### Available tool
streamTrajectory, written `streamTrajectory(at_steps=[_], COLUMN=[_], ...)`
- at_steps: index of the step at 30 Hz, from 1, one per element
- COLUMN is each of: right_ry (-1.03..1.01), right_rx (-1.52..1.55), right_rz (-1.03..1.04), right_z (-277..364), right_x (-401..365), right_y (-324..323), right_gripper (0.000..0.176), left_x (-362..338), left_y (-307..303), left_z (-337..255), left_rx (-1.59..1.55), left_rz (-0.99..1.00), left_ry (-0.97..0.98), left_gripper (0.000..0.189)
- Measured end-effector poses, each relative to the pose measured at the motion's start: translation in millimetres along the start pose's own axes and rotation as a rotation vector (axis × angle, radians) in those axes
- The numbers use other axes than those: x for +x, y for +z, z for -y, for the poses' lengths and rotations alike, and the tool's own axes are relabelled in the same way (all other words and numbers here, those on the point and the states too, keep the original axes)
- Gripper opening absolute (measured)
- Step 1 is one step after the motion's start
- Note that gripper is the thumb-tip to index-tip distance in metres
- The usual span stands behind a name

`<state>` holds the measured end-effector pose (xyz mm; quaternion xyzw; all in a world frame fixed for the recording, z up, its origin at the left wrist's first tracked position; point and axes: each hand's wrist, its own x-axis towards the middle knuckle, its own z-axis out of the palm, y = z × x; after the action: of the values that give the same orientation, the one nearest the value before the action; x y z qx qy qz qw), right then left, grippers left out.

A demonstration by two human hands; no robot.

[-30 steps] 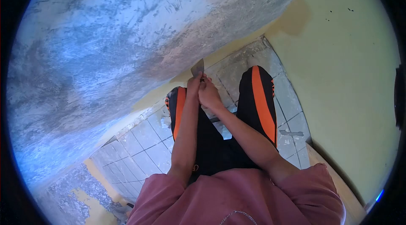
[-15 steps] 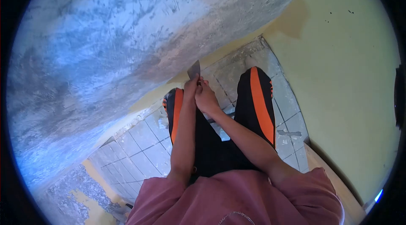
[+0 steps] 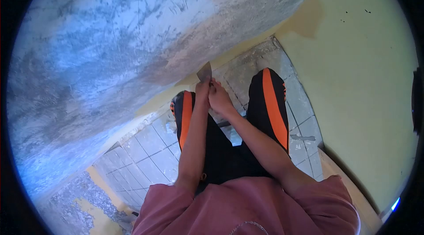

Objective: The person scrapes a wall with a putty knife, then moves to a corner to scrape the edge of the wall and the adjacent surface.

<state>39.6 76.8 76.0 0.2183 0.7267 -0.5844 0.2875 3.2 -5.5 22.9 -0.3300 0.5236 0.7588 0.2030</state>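
A putty knife (image 3: 205,72) with a broad, flat metal blade points away from me, close to the base of the grey, patchy wall (image 3: 145,27). My left hand (image 3: 202,92) is closed around its handle just behind the blade. Pressed up against it, my right hand (image 3: 219,99) is also closed, its curled fingers at the same handle. Most of the handle is hidden inside the two hands. Both forearms reach forward between my knees, above the tiled floor.
Smeared, dusty floor tiles (image 3: 154,160) run along the wall's yellow lower strip. A yellow-green wall (image 3: 366,80) stands on the right, with a wooden board (image 3: 342,180) along its lower edge. Peeling paint (image 3: 79,202) covers a surface at lower left. My bent knees flank the hands.
Both hands and the putty knife have shifted slightly to the right, and the blade has turned a little. The legs and surroundings are nearly unchanged.
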Motion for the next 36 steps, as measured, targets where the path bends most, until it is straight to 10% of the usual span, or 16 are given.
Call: streamTrajectory(at_steps=[6, 11, 18, 23, 36], right_ry=[-0.263, 0.161, 0.215, -0.260, -0.429], right_rx=[-0.125, 0.123, 0.072, -0.645, -0.633], right_rz=[-0.189, 0.122, 0.131, -0.106, -0.143], right_z=[-39, 11, 6, 1, 10], right_x=[31, 15, 5, -9, -28], right_y=[24, -6, -26, -68, -67], right_gripper=[0.044, 0.047, 0.048, 0.044, 0.040], left_x=[-20, 19, 2, -21, -15], left_y=[10, -14, 14, 32, 33], left_z=[-14, 15, 17, 10, -1], left_rx=[0.045, -0.077, -0.259, 0.117, 0.131], left_rz=[-0.068, 0.013, 0.151, 0.222, 0.465], left_ry=[-0.006, -0.098, -0.198, -0.129, -0.046], left_gripper=[0.023, 0.025, 0.033, 0.054, 0.056])
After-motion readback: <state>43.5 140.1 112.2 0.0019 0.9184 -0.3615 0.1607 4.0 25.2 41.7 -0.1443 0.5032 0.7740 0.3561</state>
